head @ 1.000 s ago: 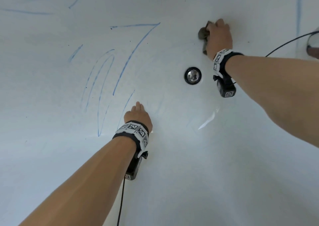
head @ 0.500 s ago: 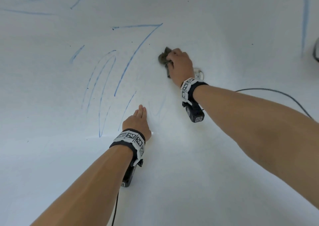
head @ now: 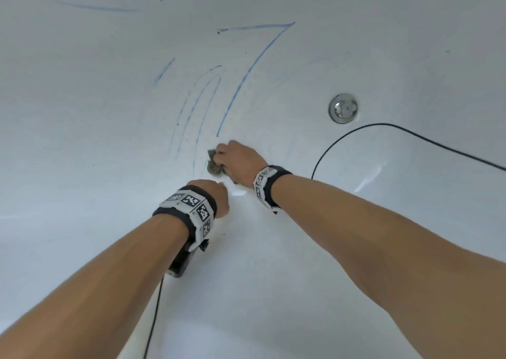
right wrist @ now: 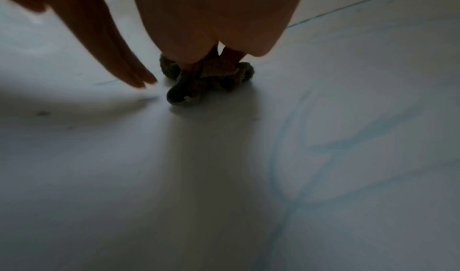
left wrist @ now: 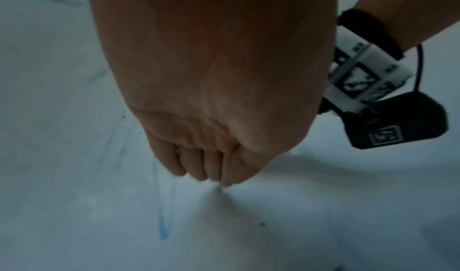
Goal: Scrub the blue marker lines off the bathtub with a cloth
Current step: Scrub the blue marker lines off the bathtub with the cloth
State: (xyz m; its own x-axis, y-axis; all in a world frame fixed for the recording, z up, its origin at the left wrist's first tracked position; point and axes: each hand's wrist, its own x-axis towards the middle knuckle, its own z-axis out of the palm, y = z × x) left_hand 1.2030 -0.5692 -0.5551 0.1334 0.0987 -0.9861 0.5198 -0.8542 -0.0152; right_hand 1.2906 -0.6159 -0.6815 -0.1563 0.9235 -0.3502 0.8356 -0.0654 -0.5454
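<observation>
Blue marker lines (head: 246, 76) run across the white bathtub (head: 356, 249) floor in long strokes. My right hand (head: 238, 158) grips a crumpled grey-brown cloth (head: 213, 165) and presses it on the tub at the lower end of the longest line. The right wrist view shows the cloth (right wrist: 209, 78) bunched under my fingers, with faint blue lines (right wrist: 281, 157) to its right. My left hand (head: 216, 194) rests on the tub just below the cloth and holds nothing. In the left wrist view its fingers (left wrist: 204, 163) lie straight and together, tips on the surface beside a blue line (left wrist: 163, 216).
A round chrome drain (head: 343, 108) sits to the upper right of my hands. A black cable (head: 383, 125) loops across the tub floor from the right wrist. More blue strokes (head: 104, 8) mark the far upper left wall.
My right hand swept the cloth from the upper right, past the drain, down and left to just above my left hand. The left hand stayed planted on the tub.
</observation>
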